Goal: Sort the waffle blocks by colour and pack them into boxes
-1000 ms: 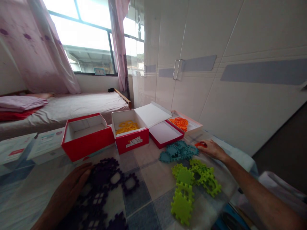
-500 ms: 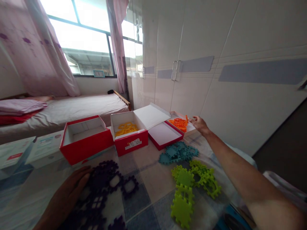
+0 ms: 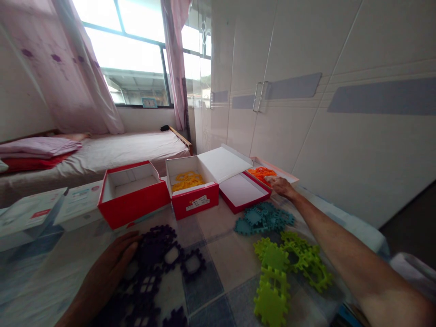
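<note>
Apparently, the step in hand was work at the orange pieces (image 3: 260,172), which lay heaped inside the shallow box (image 3: 288,175) at the far right. The right hand (image 3: 277,184) had its fingertips at the near edge of that heap; its curled fingers hid whatever lay beneath, so I could not tell whether it gripped a piece or had let one go. The left hand (image 3: 117,254) looked released, resting with fingers together against the purple pieces (image 3: 150,252), nothing visibly gripped.

The next move seemed to call for a light touch: a clean parting of the fingers if a piece was being left, or a pinch on one edge if a piece was being taken, since toothed rims could snag their neighbours.

The pieces looked like thin moulded plastic, squarish or rounded, with notched borders; some were solid, others open frames. The green pieces (image 3: 272,256) had a matt, bright surface, and the teal pieces (image 3: 260,218) overlapped in a loose, flat pile just beyond them. Yellow pieces (image 3: 187,180) sat in the middle box (image 3: 195,204), a stiff, glossy red carton with a pale lining. A checked, slightly wrinkled cloth covered the counter (image 3: 214,245).
</note>
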A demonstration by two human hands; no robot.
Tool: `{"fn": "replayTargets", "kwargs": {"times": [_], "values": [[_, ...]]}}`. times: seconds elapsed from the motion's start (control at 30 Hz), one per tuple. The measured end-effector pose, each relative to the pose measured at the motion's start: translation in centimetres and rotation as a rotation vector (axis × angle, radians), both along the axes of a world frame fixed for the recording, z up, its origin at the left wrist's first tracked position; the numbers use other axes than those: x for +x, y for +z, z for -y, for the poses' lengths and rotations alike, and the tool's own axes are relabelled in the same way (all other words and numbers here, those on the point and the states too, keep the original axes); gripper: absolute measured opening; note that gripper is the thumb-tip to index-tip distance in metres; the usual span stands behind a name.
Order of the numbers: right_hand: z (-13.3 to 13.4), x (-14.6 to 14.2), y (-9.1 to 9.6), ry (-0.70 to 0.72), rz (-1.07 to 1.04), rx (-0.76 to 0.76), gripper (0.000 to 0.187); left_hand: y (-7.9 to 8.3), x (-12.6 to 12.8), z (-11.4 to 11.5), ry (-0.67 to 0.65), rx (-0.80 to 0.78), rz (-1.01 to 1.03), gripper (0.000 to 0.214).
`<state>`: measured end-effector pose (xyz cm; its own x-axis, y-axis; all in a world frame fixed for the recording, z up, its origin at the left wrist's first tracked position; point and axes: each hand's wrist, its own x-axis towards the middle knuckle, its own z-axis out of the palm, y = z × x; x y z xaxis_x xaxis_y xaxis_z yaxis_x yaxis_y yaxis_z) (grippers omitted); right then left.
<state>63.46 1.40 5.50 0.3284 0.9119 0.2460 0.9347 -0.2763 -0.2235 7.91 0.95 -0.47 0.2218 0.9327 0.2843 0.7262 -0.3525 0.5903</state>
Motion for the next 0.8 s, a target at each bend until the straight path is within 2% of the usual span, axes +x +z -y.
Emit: {"fn": "replayTargets", "kwargs": {"times": [0.17,0.3,0.4,0.5,0.57,0.7,0.8], "values": [[0.4,-1.1,-0.1,0.023,0.018,-0.072,0.048,0.0,0.0,-0.1,-0.011,0.022,-0.008,0.047],[-0.3,-1.8,-0.3,0.069,0.006,-0.105,0.045,-0.2,-0.1,-0.2,-0.016,0.057,-0.013,0.045],[-0.4,-2.4,-0.3,0.093,0.017,-0.095,0.045,-0.5,-0.3,-0.4,-0.025,0.077,-0.027,0.044],[0.7,-3.5,0.0,0.141,0.047,-0.063,0.041,-0.9,-0.6,-0.5,-0.031,0.096,-0.037,0.044],[1.8,-4.4,0.4,0.256,0.051,-0.046,0.036,-1.0,-0.7,-0.6,-0.030,0.109,-0.043,0.043],[3.4,-6.4,0.9,0.598,0.020,-0.056,0.030,-1.0,-0.6,-0.6,-0.025,0.105,-0.058,0.041],[3.4,-7.5,0.5,0.673,0.048,-0.037,0.020,-0.9,-0.5,-0.6,-0.025,0.111,-0.054,0.041]]}}
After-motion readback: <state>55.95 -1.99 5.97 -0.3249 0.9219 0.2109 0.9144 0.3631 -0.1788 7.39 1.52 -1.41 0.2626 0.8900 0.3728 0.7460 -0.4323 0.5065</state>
